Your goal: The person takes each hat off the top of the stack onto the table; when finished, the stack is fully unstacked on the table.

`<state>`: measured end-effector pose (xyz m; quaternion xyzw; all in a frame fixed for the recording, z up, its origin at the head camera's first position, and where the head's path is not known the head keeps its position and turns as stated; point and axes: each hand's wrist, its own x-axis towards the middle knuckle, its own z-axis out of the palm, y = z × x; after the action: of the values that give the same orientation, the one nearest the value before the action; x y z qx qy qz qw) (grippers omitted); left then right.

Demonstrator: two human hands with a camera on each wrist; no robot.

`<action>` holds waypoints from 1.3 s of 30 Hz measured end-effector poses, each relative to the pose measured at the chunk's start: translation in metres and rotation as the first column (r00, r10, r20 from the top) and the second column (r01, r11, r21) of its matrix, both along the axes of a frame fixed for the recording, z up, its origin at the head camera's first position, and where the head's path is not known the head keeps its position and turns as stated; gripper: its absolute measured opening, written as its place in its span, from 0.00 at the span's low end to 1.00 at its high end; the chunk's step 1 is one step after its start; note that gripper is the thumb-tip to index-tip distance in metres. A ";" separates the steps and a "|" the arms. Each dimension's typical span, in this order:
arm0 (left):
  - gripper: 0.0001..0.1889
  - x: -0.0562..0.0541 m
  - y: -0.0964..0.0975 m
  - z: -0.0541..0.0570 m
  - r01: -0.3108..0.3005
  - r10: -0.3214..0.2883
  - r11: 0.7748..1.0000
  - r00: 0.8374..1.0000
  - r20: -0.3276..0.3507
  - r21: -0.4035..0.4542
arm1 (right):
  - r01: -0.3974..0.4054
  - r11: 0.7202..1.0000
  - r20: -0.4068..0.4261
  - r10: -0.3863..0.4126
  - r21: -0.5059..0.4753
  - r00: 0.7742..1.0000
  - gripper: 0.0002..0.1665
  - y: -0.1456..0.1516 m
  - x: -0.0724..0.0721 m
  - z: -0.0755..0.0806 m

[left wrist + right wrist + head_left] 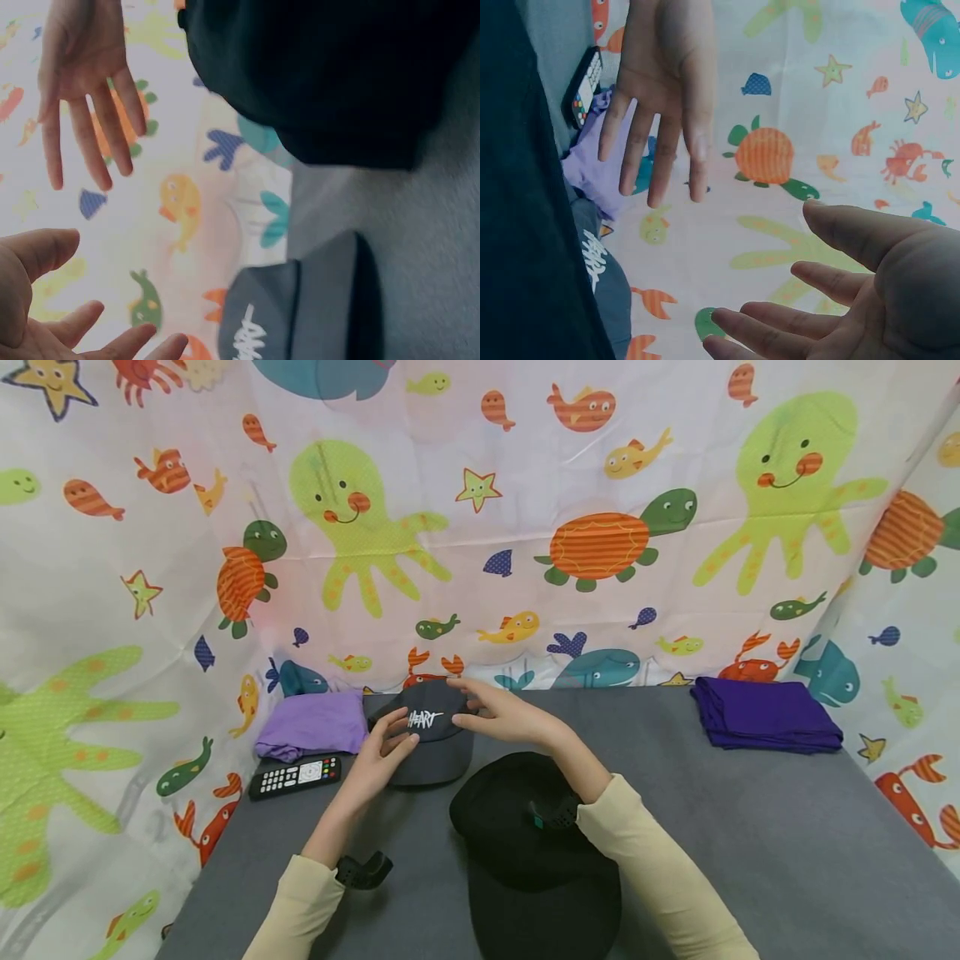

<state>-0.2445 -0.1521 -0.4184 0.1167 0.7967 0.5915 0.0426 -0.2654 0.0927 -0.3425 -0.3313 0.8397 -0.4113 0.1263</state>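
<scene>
Both hands are raised above the table, palms facing each other, with fingers spread and nothing held. The left hand (pixel 377 758) overlaps the left side of a dark grey cap (pixel 435 752) with white lettering in the head view. On the other side, the right hand (pixel 510 714) overlaps that cap's right edge. A black cap (pixel 517 827) lies closer to the person, under the right wrist, brim toward the person. In the left wrist view, the right hand (pixel 90 90) hangs opposite the left fingers (pixel 124 345); the grey cap (pixel 262 322) is below them.
At the back left lie a folded lilac cloth (pixel 311 724) and a black remote control (pixel 295 778). A folded dark purple cloth (pixel 765 714) sits at the back right. A curtain (pixel 420 518) printed with sea animals rises behind the grey table (pixel 765 843).
</scene>
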 end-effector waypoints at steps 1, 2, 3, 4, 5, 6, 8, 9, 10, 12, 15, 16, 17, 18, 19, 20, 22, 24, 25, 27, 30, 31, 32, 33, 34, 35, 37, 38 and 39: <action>0.30 0.002 0.001 0.002 0.005 -0.005 1.000 1.000 -0.010 0.010 | 0.004 1.000 0.004 -0.004 -0.009 1.000 0.37 0.002 0.002 0.000; 0.30 0.004 0.003 0.005 0.012 -0.011 1.000 1.000 -0.019 0.017 | 0.009 1.000 0.006 -0.009 -0.016 1.000 0.37 0.004 0.004 0.000; 0.30 0.007 0.004 0.007 0.018 -0.017 1.000 0.999 -0.027 0.022 | 0.011 1.000 0.007 -0.011 -0.023 1.000 0.37 0.006 0.006 0.000; 0.30 0.009 0.006 0.010 0.027 -0.026 0.999 0.999 -0.036 0.030 | 0.012 1.000 0.005 -0.012 -0.027 1.000 0.37 0.008 0.008 0.000; 0.29 0.011 0.007 0.013 0.037 -0.035 0.999 0.998 -0.044 0.037 | 0.011 1.000 -0.002 -0.011 -0.029 1.000 0.37 0.010 0.011 0.000; 0.29 0.014 0.008 0.017 0.043 -0.041 0.998 0.998 -0.054 0.039 | 0.012 0.999 -0.007 -0.012 -0.030 1.000 0.37 0.012 0.012 0.000; 0.29 0.020 0.010 0.025 0.051 -0.048 0.998 0.996 -0.073 0.040 | 0.012 1.000 -0.020 -0.013 -0.029 1.000 0.37 0.016 0.016 -0.001; 0.29 0.023 0.011 0.029 0.053 -0.050 0.998 0.995 -0.084 0.036 | 0.009 0.999 -0.028 -0.010 -0.032 1.000 0.37 0.018 0.018 -0.001; 0.29 0.026 0.012 0.032 0.056 -0.053 0.998 0.994 -0.093 0.032 | 0.008 0.999 -0.037 -0.009 -0.033 0.999 0.37 0.021 0.020 -0.001; 0.29 0.030 0.014 0.036 0.058 -0.056 0.998 0.993 -0.108 0.016 | 0.007 0.999 -0.045 -0.009 -0.041 0.999 0.37 0.025 0.024 -0.001; 0.29 0.031 0.014 0.031 0.069 -0.070 0.998 0.986 -0.154 -0.009 | 0.007 0.998 -0.068 -0.011 -0.059 0.998 0.36 0.031 0.029 -0.001; 0.29 0.032 0.015 0.032 0.073 -0.074 0.997 0.984 -0.159 -0.016 | 0.013 0.998 -0.078 -0.017 -0.063 0.997 0.36 0.033 0.031 -0.002; 0.28 0.034 0.017 0.032 0.076 -0.080 0.997 0.983 -0.167 -0.026 | 0.018 0.998 -0.088 -0.024 -0.066 0.996 0.35 0.035 0.032 -0.003; 0.28 0.035 0.019 0.033 0.079 -0.084 0.996 0.981 -0.177 -0.036 | 0.024 0.997 -0.099 -0.031 -0.071 0.995 0.35 0.037 0.034 -0.004; 0.28 0.038 0.021 0.035 0.081 -0.088 0.996 0.979 -0.183 -0.046 | 0.031 0.997 -0.108 -0.039 -0.076 0.993 0.35 0.040 0.036 -0.004; 0.28 0.041 0.023 0.038 0.081 -0.090 0.995 0.979 -0.182 -0.056 | 0.038 0.996 -0.117 -0.048 -0.081 0.992 0.34 0.042 0.038 -0.005; 0.28 0.048 0.029 0.045 0.090 -0.102 0.993 0.979 -0.178 -0.073 | 0.053 0.995 -0.130 -0.064 -0.088 0.989 0.34 0.047 0.042 -0.008; 0.28 0.051 0.033 0.046 0.097 -0.114 0.991 0.975 -0.189 -0.096 | 0.066 0.993 -0.142 -0.079 -0.097 0.987 0.33 0.052 0.045 -0.010; 0.28 0.052 0.035 0.045 0.102 -0.121 0.989 0.973 -0.196 -0.105 | 0.072 0.992 -0.149 -0.087 -0.100 0.985 0.33 0.055 0.046 -0.011; 0.28 0.055 0.039 0.045 0.109 -0.133 0.986 0.970 -0.205 -0.125 | 0.087 0.991 -0.162 -0.103 -0.105 0.981 0.32 0.060 0.047 -0.015; 0.28 0.059 0.046 0.043 0.126 -0.154 0.982 0.965 -0.210 -0.143 | 0.108 0.988 -0.186 -0.127 -0.114 0.974 0.32 0.068 0.050 -0.021; 0.28 0.060 0.048 0.042 0.134 -0.162 0.981 0.965 -0.208 -0.144 | 0.114 0.987 -0.194 -0.135 -0.115 0.972 0.31 0.070 0.051 -0.023; 0.28 0.061 0.050 0.041 0.141 -0.170 0.979 0.964 -0.206 -0.145 | 0.120 0.986 -0.203 -0.142 -0.117 0.969 0.31 0.073 0.052 -0.025; 0.28 0.062 0.051 0.041 0.151 -0.179 0.978 0.962 -0.206 -0.145 | 0.127 0.985 -0.212 -0.150 -0.117 0.966 0.31 0.075 0.054 -0.027; 0.28 0.064 0.053 0.040 0.158 -0.186 0.977 0.962 -0.201 -0.145 | 0.132 0.984 -0.221 -0.156 -0.120 0.963 0.31 0.078 0.056 -0.029; 0.28 0.065 0.055 0.039 0.165 -0.192 0.975 0.961 -0.200 -0.146 | 0.136 0.983 -0.231 -0.161 -0.120 0.960 0.30 0.080 0.058 -0.031; 0.27 0.068 0.057 0.038 0.177 -0.204 0.973 0.960 -0.192 -0.149 | 0.146 0.982 -0.242 -0.172 -0.119 0.955 0.30 0.084 0.062 -0.034; 0.27 0.069 0.058 0.036 0.183 -0.210 0.971 0.959 -0.189 -0.153 | 0.150 0.981 -0.247 -0.176 -0.119 0.953 0.30 0.085 0.064 -0.035; 0.27 0.070 0.059 0.035 0.187 -0.215 0.970 0.959 -0.186 -0.158 | 0.155 0.981 -0.251 -0.180 -0.116 0.951 0.30 0.086 0.066 -0.036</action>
<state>-0.1743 -0.0927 -0.3832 0.2531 0.8202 0.5121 0.0298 -0.1996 0.1791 -0.3789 -0.3155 0.8536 -0.4129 -0.0361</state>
